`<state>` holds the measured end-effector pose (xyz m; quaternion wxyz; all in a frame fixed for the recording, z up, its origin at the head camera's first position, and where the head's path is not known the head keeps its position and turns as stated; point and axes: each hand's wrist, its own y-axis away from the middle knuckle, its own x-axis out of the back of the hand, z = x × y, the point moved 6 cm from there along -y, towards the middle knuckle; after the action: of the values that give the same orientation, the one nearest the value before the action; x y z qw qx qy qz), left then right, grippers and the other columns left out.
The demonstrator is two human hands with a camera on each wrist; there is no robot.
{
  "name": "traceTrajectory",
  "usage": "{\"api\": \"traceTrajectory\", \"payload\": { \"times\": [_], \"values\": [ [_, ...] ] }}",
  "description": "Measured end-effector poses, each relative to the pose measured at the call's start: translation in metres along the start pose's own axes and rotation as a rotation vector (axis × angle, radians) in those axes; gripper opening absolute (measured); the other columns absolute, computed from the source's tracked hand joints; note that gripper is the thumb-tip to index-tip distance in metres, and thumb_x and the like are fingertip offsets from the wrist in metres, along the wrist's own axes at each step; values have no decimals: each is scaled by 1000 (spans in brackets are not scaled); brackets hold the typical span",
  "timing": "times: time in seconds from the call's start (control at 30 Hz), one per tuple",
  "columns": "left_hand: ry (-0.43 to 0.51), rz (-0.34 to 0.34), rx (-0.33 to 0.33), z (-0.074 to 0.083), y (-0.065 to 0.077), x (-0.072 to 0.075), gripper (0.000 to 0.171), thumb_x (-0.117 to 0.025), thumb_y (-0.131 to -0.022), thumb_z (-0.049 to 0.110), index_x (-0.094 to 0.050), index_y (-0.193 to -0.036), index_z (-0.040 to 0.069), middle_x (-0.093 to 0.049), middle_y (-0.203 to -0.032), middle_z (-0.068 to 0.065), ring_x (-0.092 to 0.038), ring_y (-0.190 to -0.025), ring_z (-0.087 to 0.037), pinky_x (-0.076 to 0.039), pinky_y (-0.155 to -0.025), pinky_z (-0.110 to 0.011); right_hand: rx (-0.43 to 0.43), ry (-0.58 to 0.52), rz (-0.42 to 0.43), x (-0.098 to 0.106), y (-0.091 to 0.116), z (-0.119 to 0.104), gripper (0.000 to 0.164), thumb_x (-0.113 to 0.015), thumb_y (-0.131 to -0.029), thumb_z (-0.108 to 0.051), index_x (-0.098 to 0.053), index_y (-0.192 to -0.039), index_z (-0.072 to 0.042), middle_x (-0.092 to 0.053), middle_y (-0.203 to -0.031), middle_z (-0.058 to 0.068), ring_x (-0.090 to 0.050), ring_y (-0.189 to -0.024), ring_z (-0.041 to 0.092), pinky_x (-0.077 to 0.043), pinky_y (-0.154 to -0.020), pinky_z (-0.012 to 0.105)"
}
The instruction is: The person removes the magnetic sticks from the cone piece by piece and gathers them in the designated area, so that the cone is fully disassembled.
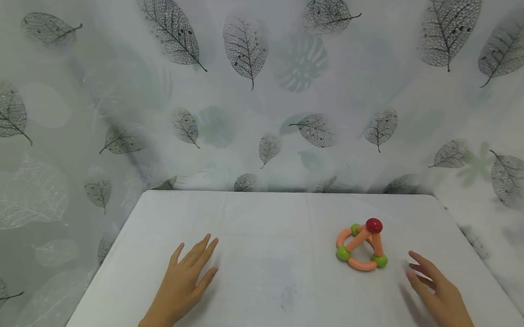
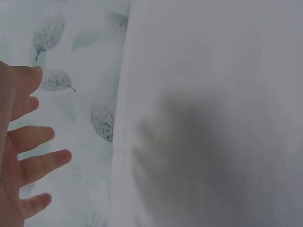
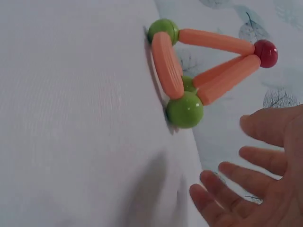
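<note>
A small pyramid of toy rods and balls (image 1: 374, 244) stands on the right half of the white table (image 1: 256, 300). Curved orange rods (image 3: 166, 65) and green balls (image 3: 185, 109) make its round base, and straight orange rods rise to a red ball (image 1: 374, 225) at the top. To the right of the pyramid my right hand (image 1: 440, 295) hovers, fingers loosely bent, apart from it and holding nothing. Over the table's left side my left hand (image 1: 182, 282) is held with its fingers spread, touching no object; its shadow falls on the white surface in the left wrist view.
Behind the table and along both sides hangs a pale cloth (image 1: 247, 99) printed with grey and green leaves. The table's back edge (image 1: 287, 193) runs close against it. Faint smudges (image 1: 288, 296) mark the tabletop near the middle.
</note>
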<state>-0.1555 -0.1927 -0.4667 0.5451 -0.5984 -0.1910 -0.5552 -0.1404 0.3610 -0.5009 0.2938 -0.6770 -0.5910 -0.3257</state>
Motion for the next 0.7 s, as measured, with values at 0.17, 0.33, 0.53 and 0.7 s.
{"api": "traceTrajectory", "payload": {
  "times": [0.17,0.33,0.53,0.7],
  "values": [
    [70,18,-32,14,-13,-5,65,-72,-98,29,-47,-158,22,-60,-152,0,-61,-136,-23,-33,-116,-65,-146,-149,-145,-19,-10,-1,88,-57,-105,-50,-17,-164,3,-34,-161,33,-53,-134,29,-55,-102,39],
    [104,16,-47,25,-23,-11,57,-72,-99,29,-53,-152,22,-64,-146,6,-63,-132,-21,-36,-115,-64,-236,-197,-185,-33,-18,-9,100,-60,-102,-54,-7,-164,4,-28,-164,33,-38,-145,51,-44,-112,61],
    [127,0,-64,38,-31,-16,52,-70,-100,29,-55,-150,24,-66,-143,8,-63,-130,-17,-40,-114,-60,-228,-200,-171,-45,-23,-21,94,-67,-101,-42,-14,-163,7,-31,-163,33,-44,-141,48,-51,-108,52],
    [152,-2,-82,47,-41,-17,50,-67,-102,29,-54,-151,26,-66,-142,9,-63,-128,-15,-42,-114,-54,-250,-175,-134,-49,-31,-29,90,-67,-101,-38,-18,-162,8,-32,-162,34,-44,-140,50,-44,-113,60]
  ]
}}
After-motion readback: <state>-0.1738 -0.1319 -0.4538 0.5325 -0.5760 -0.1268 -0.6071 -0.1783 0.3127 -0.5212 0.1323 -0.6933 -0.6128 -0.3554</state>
